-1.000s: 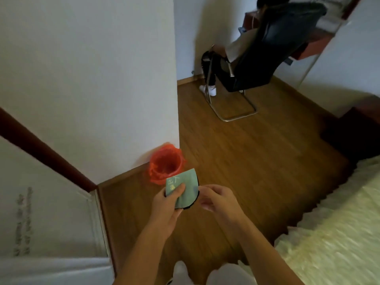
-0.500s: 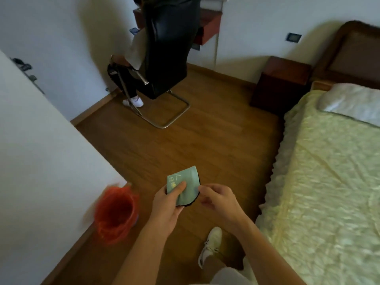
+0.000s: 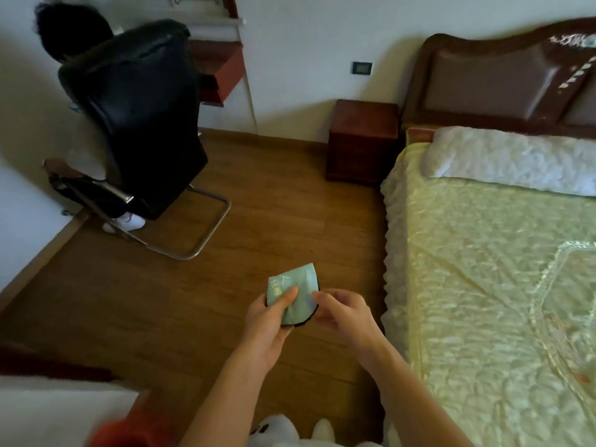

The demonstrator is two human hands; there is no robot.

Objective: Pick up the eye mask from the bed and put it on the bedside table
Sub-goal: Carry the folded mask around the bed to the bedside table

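Observation:
A folded pale green eye mask (image 3: 298, 291) with a black edge and printed characters is held in front of me above the wooden floor. My left hand (image 3: 272, 321) grips it from the left, thumb on top. My right hand (image 3: 343, 312) pinches its right edge with the fingertips. The dark wooden bedside table (image 3: 362, 140) stands far ahead against the wall, left of the bed (image 3: 483, 285) with its pale yellow cover. The table's top is bare.
A person sits in a black cantilever office chair (image 3: 138, 130) at the far left by a red desk (image 3: 222, 69). A white pillow (image 3: 516, 159) lies at the head of the bed. An orange-red bin (image 3: 129, 430) is at the bottom left. Wooden floor lies between me and the table.
My view has swung right, from the wall and bin toward the bed and bedside table. Both hands keep the same hold on the eye mask.

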